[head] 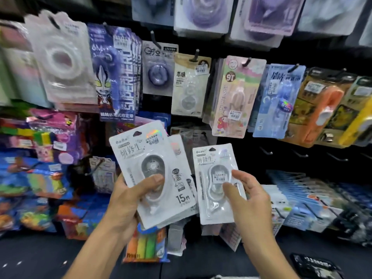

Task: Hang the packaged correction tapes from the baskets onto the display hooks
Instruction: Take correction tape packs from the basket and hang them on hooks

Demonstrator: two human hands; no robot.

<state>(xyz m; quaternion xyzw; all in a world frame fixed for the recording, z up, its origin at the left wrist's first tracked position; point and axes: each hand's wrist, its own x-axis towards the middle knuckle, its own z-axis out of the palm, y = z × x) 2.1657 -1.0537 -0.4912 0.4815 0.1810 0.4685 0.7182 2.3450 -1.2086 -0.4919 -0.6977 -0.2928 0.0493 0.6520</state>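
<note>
Head view — left hand (128, 200) raised, thumb clamping a stack of packaged correction tapes (153, 172); right hand (247, 200) pinching a single packaged tape (215, 184), hands apart.

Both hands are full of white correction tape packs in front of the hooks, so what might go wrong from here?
The left hand holds a fanned stack of white blister packs by its lower half; one could slide out. The right hand pinches a single white pack near mid-height, so its hang hole may wobble and miss a bare black hook.

Place: a stationery shop.
Evidence: dark display wall (231, 137) with metal hooks (265, 151) — rows of hanging carded blister packs (237, 97), white price stickers (202, 68).
</note>
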